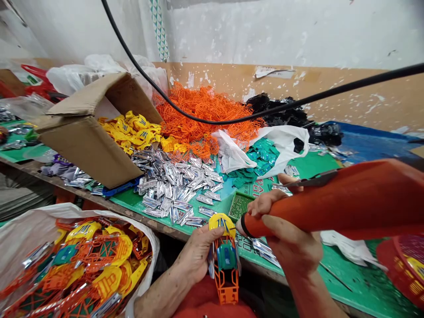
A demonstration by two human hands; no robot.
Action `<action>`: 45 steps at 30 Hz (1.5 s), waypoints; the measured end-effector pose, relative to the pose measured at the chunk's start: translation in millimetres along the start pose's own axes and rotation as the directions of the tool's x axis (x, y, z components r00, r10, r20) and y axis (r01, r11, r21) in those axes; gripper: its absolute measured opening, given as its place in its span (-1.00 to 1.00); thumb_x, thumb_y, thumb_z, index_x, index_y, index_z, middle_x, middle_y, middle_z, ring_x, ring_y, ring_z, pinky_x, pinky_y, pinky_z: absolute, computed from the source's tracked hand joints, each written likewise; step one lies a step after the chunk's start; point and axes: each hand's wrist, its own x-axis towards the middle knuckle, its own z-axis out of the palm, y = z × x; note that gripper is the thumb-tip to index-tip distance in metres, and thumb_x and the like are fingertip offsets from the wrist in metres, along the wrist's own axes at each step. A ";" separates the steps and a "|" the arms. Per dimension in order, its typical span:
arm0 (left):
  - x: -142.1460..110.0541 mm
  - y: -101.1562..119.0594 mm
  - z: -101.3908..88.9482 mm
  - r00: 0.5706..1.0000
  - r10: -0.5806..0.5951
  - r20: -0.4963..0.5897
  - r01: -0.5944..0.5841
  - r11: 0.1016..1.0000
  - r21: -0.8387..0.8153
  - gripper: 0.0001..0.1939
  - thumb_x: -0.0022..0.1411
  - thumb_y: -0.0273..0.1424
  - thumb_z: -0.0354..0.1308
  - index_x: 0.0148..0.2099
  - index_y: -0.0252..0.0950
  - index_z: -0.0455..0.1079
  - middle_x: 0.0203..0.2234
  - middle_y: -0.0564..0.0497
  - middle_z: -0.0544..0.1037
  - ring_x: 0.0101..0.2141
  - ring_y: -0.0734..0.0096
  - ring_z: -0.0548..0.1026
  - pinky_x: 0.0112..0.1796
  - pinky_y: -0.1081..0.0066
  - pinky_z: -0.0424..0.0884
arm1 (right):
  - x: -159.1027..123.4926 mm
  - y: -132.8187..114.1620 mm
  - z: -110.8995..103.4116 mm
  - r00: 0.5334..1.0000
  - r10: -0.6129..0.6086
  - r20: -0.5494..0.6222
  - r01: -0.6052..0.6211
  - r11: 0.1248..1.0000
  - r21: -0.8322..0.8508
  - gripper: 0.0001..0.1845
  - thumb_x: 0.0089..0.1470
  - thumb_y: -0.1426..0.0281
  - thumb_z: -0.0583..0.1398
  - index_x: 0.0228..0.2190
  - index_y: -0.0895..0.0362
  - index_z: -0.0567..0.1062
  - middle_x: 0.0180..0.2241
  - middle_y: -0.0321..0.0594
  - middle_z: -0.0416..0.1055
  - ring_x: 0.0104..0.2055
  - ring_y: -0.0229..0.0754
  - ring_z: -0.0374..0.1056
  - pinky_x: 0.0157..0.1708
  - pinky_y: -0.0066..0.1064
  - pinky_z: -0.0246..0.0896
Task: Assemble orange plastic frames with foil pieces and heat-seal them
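Note:
My left hand (198, 254) is shut around a small assembled plastic model (225, 265) with an orange lattice frame, a teal and green middle and a yellow top piece. My right hand (281, 232) grips a fat orange power tool (331, 205), probably an electric screwdriver. Its dark tip meets the yellow piece (221, 223) at the model's upper end. The contact point is small and partly hidden by the tool's nose.
A white sack (29, 238) of orange, yellow and silver parts sits at lower left. Along the green-topped bench (344, 282) lie heaped silver, orange, yellow, teal and black parts, plus a cardboard box (89, 141). A red basket (404, 265) stands at right; black cables (238, 121) cross overhead.

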 end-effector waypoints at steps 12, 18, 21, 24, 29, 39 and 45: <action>0.3 -2.6 -0.9 1.000 0.018 0.020 -0.019 1.000 0.022 -0.73 -0.07 -0.37 0.37 -0.32 -0.43 0.47 -0.58 0.00 0.52 -0.65 0.56 0.38 -0.59 0.54 0.32 | -2.1 4.5 2.1 1.000 0.027 -0.010 -0.027 0.999 -0.018 -0.46 -0.20 0.49 0.30 -0.12 -0.04 0.36 -0.53 -0.44 0.39 -0.51 -0.24 0.33 -0.36 -0.26 0.31; 1.3 -4.5 -0.4 0.999 0.036 -0.017 -0.035 0.999 0.042 -0.69 -0.12 -0.33 0.39 -0.34 -0.41 0.45 -0.62 0.05 0.50 -0.68 0.58 0.35 -0.63 0.56 0.29 | -6.0 16.1 -5.4 1.000 0.024 -0.010 -0.024 0.997 -0.069 -0.53 -0.19 0.46 0.31 -0.17 0.01 0.36 -0.48 -0.40 0.39 -0.44 -0.22 0.35 -0.25 -0.20 0.31; 0.2 -4.4 -0.2 0.999 0.043 -0.023 -0.042 0.998 0.053 -0.68 -0.14 -0.32 0.41 -0.37 -0.41 0.44 -0.64 0.06 0.48 -0.68 0.58 0.34 -0.65 0.57 0.28 | -7.9 21.1 -7.6 0.999 0.023 -0.034 -0.026 0.995 -0.100 -0.59 -0.19 0.45 0.31 -0.22 0.03 0.39 -0.46 -0.36 0.39 -0.40 -0.18 0.36 -0.25 -0.18 0.31; -0.4 -4.7 -1.3 0.999 0.042 -0.031 -0.040 0.997 0.065 -0.69 -0.16 -0.32 0.41 -0.40 -0.40 0.43 -0.66 0.08 0.47 -0.70 0.59 0.33 -0.67 0.57 0.26 | -8.9 25.3 -9.0 1.000 0.025 -0.014 -0.026 0.993 -0.116 -0.71 -0.17 0.44 0.30 -0.31 0.04 0.42 -0.48 -0.35 0.37 -0.41 -0.18 0.35 -0.27 -0.20 0.33; 0.6 -7.1 -4.0 0.999 0.034 -0.041 -0.032 0.998 0.063 -0.68 -0.16 -0.32 0.42 -0.39 -0.40 0.44 -0.65 0.07 0.48 -0.69 0.60 0.34 -0.66 0.58 0.27 | -11.4 29.9 -9.7 1.000 0.022 0.000 -0.022 0.993 -0.118 -0.69 -0.17 0.44 0.29 -0.28 0.03 0.43 -0.50 -0.36 0.36 -0.42 -0.19 0.35 -0.29 -0.21 0.34; -6.4 5.9 -1.4 0.998 0.030 0.061 -0.035 0.995 0.089 -0.70 -0.09 -0.30 0.39 -0.35 -0.42 0.49 -0.59 0.00 0.53 -0.62 0.55 0.39 -0.58 0.56 0.34 | 13.2 -2.7 -2.2 0.998 -0.051 -0.032 0.054 0.993 0.102 -0.48 -0.21 0.52 0.24 -0.13 -0.01 0.40 -0.56 -0.42 0.37 -0.53 -0.25 0.31 -0.44 -0.30 0.31; -5.6 7.4 -5.2 0.998 0.005 0.063 -0.015 0.987 0.157 -0.72 -0.09 -0.30 0.38 -0.38 -0.41 0.49 -0.61 0.03 0.50 -0.63 0.56 0.36 -0.59 0.57 0.32 | 62.5 2.1 -20.5 0.947 -0.214 -0.241 0.215 0.976 -0.024 -0.55 -0.31 0.52 0.28 -0.24 0.10 0.45 -0.62 -0.42 0.37 -0.59 -0.25 0.28 -0.52 -0.34 0.24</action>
